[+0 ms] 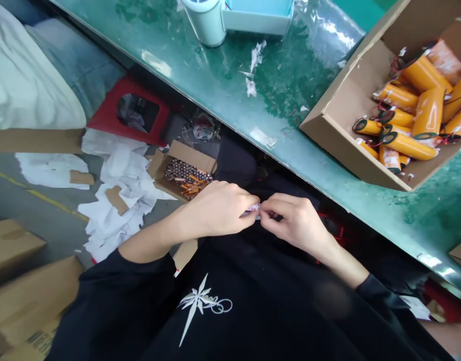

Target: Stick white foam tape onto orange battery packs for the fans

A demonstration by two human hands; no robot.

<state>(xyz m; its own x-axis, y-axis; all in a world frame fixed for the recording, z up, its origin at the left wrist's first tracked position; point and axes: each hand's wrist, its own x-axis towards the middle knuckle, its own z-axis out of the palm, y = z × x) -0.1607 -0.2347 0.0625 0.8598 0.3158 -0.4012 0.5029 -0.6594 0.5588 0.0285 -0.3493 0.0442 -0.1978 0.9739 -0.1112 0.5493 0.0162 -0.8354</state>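
Both hands meet over my lap, just off the table's near edge. My left hand (pixel 225 208) has its fingers pinched round a small whitish-purple piece (pixel 254 207), mostly hidden by the fingers. From the right, my right hand (pixel 294 218) touches the same piece, thumb and forefinger pressed together at its end. What exactly the piece is cannot be made out.
On the green table (pixel 223 85) stand a cardboard box (pixel 351 145) of orange cylinders (pixel 429 113) with wires and a pale blue container (pixel 253 20). Below left are a red stool (pixel 102 108), an open carton (pixel 178 150), paper scraps (pixel 113 200) and a person's pale clothing (pixel 31 75).
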